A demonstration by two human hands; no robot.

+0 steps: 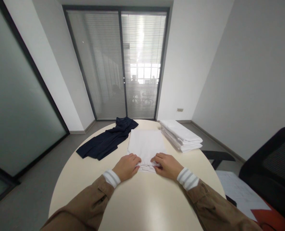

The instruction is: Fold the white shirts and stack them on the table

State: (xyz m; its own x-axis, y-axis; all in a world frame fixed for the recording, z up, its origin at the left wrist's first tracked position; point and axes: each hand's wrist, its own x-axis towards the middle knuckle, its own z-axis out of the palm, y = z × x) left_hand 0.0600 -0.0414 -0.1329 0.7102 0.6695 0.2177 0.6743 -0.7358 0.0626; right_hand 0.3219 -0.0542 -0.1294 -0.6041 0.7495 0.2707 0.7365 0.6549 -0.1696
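Note:
A folded white cloth (146, 142), perhaps a garment, lies flat in the middle of the round table. My left hand (126, 166) is at its near left corner, fingers curled and pinching the near edge. At the near right corner my right hand (167, 165) grips the same edge between thumb and fingers. Between the two hands the near edge looks bunched in small folds. The fingertips are partly hidden by the cloth.
Dark navy clothing (108, 139) lies loosely on the table's left side. A stack of folded white cloths (180, 134) sits at the back right. Beyond the pale table (137, 205), a black office chair (272, 173) with papers (240, 189) stands on the right.

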